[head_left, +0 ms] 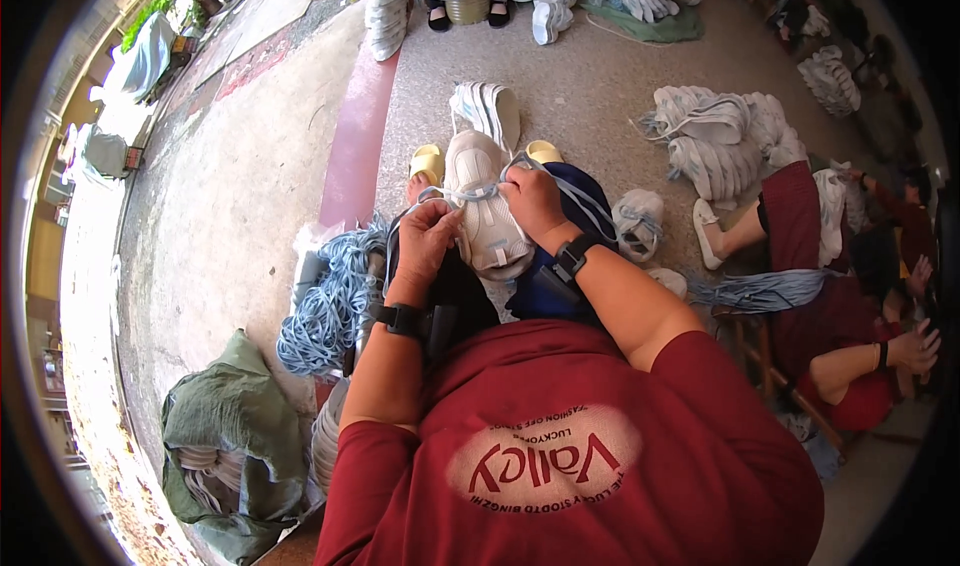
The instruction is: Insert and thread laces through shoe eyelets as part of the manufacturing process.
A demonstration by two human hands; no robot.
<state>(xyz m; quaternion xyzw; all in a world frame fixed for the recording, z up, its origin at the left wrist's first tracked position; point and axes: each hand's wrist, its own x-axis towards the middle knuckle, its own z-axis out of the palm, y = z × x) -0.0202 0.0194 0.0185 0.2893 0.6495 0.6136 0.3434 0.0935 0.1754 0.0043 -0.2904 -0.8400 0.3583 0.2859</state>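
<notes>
A white shoe upper (492,234) lies over my lap, toe end toward me, with a light blue shoelace (482,192) running across it. At its left edge, my left hand (425,238) is closed, thumb and fingers pinched on a thin pale lace end. Across from it, my right hand (535,202) is closed on the blue lace at the upper's right edge. More blue lace hangs past my right hand over my dark trouser leg. Just beyond the upper, a nested stack of white shoe uppers (490,112) rests on the floor.
Blue laces (330,311) hang in a thick bundle at my left. A green sack (235,446) holds pale pieces. Bundled white uppers (725,136) and a laced upper (638,221) lie to the right. Another person (840,336) sits close at right; someone's feet (468,14) show at the far side.
</notes>
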